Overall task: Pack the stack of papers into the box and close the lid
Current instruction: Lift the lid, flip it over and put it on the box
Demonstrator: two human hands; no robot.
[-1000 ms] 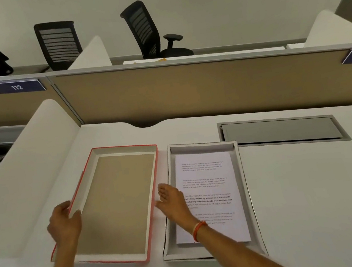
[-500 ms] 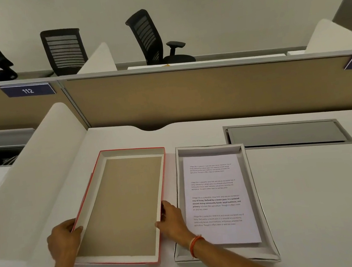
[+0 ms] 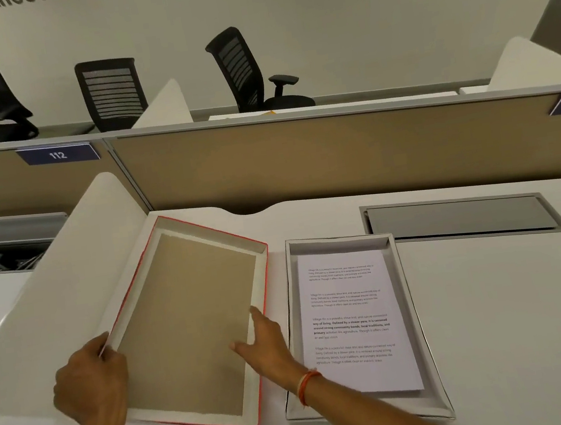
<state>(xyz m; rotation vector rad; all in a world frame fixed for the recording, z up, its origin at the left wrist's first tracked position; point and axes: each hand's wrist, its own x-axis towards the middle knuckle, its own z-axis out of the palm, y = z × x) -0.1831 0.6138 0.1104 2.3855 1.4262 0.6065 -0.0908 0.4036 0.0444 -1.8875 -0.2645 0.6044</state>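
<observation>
The red-edged lid (image 3: 186, 319) is upside down, its brown inside facing me, and its far end is raised off the desk. My left hand (image 3: 91, 379) grips its left wall. My right hand (image 3: 264, 340) holds its right wall, with the thumb inside on the brown panel. To the right the open white box (image 3: 410, 302) lies flat on the desk, and the stack of printed papers (image 3: 352, 321) rests inside it. An orange band circles my right wrist.
A curved white side divider (image 3: 67, 296) stands just left of the lid. The tan partition (image 3: 300, 159) runs along the desk's back. A grey cable hatch (image 3: 460, 219) is set into the desk behind the box. Black office chairs stand beyond the partition.
Both hands have taken hold of the lid's side walls and lifted it; its far end has tilted up and swung slightly left. My right hand moved off the papers onto the lid.
</observation>
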